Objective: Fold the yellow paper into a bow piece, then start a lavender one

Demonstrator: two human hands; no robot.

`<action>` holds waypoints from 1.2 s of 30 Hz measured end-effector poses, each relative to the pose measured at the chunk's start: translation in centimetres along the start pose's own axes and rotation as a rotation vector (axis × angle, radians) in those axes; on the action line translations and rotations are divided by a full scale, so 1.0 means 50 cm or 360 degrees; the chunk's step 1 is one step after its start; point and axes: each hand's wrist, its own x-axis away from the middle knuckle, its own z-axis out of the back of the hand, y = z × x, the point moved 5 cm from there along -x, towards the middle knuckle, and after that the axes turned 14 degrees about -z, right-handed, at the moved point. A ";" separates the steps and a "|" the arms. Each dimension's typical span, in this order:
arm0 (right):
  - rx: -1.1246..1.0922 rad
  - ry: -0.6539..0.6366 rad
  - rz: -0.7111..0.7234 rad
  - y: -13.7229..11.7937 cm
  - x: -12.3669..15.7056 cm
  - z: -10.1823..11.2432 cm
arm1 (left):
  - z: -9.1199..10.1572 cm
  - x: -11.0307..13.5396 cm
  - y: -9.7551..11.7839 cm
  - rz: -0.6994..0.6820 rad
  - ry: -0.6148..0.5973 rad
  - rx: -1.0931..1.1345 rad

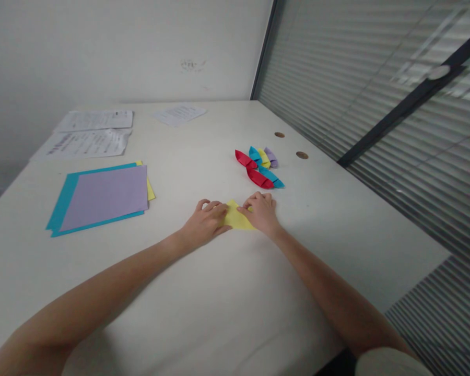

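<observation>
A small piece of yellow folded paper (pixel 237 218) lies on the white table between my hands, its top corner pointing away from me. My left hand (pixel 207 222) grips its left side, fingers curled over the edge and thumb along the bottom. On the right side, my right hand (pixel 261 211) pinches the paper with bent fingers. Parts of the paper are hidden under both hands. Just beyond my right hand sit several folded paper pieces: red ones (pixel 259 178), blue ones (pixel 272 176), a yellow one (pixel 263 157) and a purple one (pixel 271 156).
To the left lies a stack of coloured sheets (pixel 107 194), purple over blue, with yellow showing at its right edge. Printed papers (pixel 88 142) lie at the far left, another printed sheet (pixel 180 115) at the back. Window blinds (pixel 360 78) run along the table's right side.
</observation>
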 end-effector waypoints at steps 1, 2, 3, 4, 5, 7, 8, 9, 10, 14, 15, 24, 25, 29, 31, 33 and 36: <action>0.0007 0.0002 0.0002 -0.001 0.000 0.001 | -0.001 -0.002 0.001 -0.0053 -0.0002 0.0032; 0.0015 0.0007 0.0007 -0.001 0.001 0.002 | -0.001 -0.004 0.001 -0.0089 0.0002 0.0057; 0.0022 0.0014 0.0014 -0.002 0.002 0.003 | 0.000 -0.005 0.001 -0.0109 0.0013 0.0069; 0.0029 0.0023 0.0022 -0.003 0.003 0.004 | 0.001 -0.006 0.000 -0.0121 0.0024 0.0072; 0.0033 0.0034 0.0030 -0.004 0.004 0.005 | 0.002 -0.006 -0.001 -0.0130 0.0033 0.0074; 0.0036 0.0063 0.0044 -0.006 0.007 0.007 | 0.002 -0.007 -0.001 -0.0153 0.0036 0.0099; 0.0035 0.0075 0.0049 -0.006 0.008 0.007 | 0.002 -0.007 -0.001 -0.0160 0.0027 0.0126; 0.0033 0.0082 0.0051 -0.006 0.009 0.007 | 0.001 -0.006 -0.001 -0.0159 0.0019 0.0160; 0.0029 0.0083 0.0049 -0.005 0.009 0.006 | 0.000 -0.006 -0.001 -0.0146 0.0020 0.0196; -0.0002 0.0065 -0.0003 -0.001 0.009 0.002 | 0.005 -0.002 -0.005 -0.0048 0.0127 0.0315; -0.0014 0.0067 -0.0017 0.000 0.009 0.003 | 0.007 -0.001 -0.006 -0.0035 0.0159 0.0336; -0.0033 0.0055 -0.0022 0.000 0.012 -0.001 | -0.002 -0.004 -0.008 -0.0054 0.0038 0.0386; -0.0032 0.0055 -0.0022 0.001 0.011 -0.002 | -0.003 -0.004 -0.009 -0.0059 0.0022 0.0384; -0.0036 0.0089 0.0042 0.002 0.008 0.015 | -0.002 -0.006 -0.008 -0.0077 -0.0029 0.0355; -0.0030 0.0144 0.0121 -0.001 0.012 0.037 | -0.002 -0.007 -0.008 -0.0079 -0.0045 0.0337; 0.0014 0.0173 0.0255 -0.011 0.024 0.055 | -0.001 -0.008 -0.008 -0.0085 -0.0050 0.0323; 0.0155 0.0141 0.0489 -0.032 0.056 0.058 | -0.001 -0.009 -0.007 -0.0099 -0.0050 0.0310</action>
